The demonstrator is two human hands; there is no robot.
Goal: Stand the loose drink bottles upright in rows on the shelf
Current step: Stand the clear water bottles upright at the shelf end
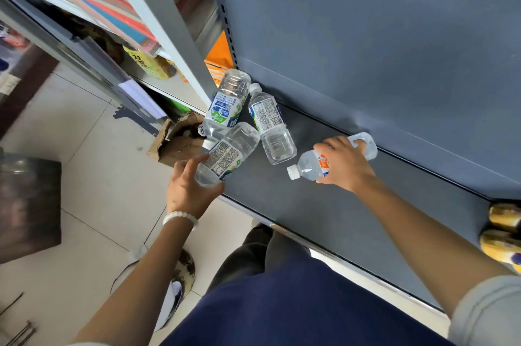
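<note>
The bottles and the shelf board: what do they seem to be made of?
The bottles look like thin clear plastic, glossy: contents show through, with ribbed walls, printed labels and white caps. The shelf board looks like painted metal, matte dark grey with a soft sheen, though the paint leaves this uncertain.

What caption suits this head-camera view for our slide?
Both hands grip lying water bottles on a grey shelf: left hand, right hand; two more bottles lie between.

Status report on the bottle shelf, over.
Left hand grips a green-label bottle; right hand grips the orange-label bottle. Two more bottles lie loose. Shelf ahead open.
</note>
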